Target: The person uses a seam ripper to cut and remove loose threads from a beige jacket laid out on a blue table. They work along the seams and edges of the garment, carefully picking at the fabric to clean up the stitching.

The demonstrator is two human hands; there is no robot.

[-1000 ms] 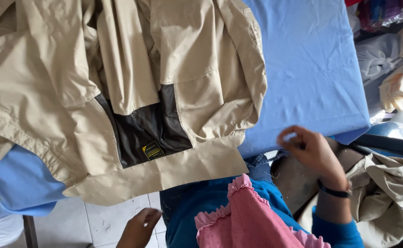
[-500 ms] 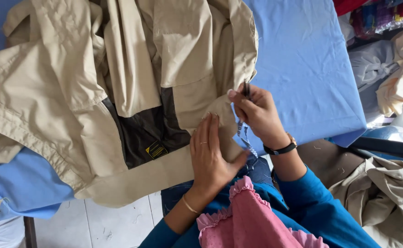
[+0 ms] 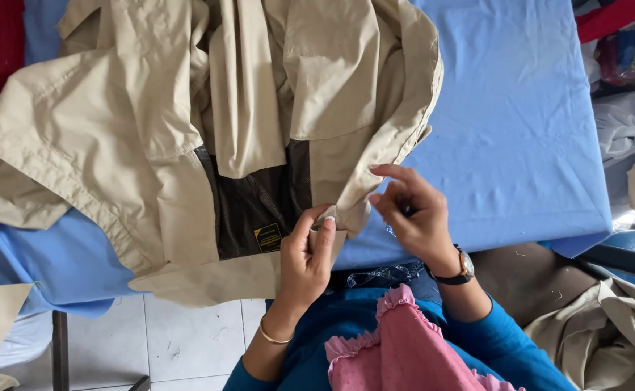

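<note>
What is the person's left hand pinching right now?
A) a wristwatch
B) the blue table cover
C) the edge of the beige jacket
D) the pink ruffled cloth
C: the left hand pinches a fold at the hem of the beige jacket, which lies spread on the blue table cover; the pink ruffled cloth sits untouched below.

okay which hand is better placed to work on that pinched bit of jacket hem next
Probably the right hand: the left hand already pinches the beige jacket hem, while the right hovers beside it, fingers closed on something small.
</note>
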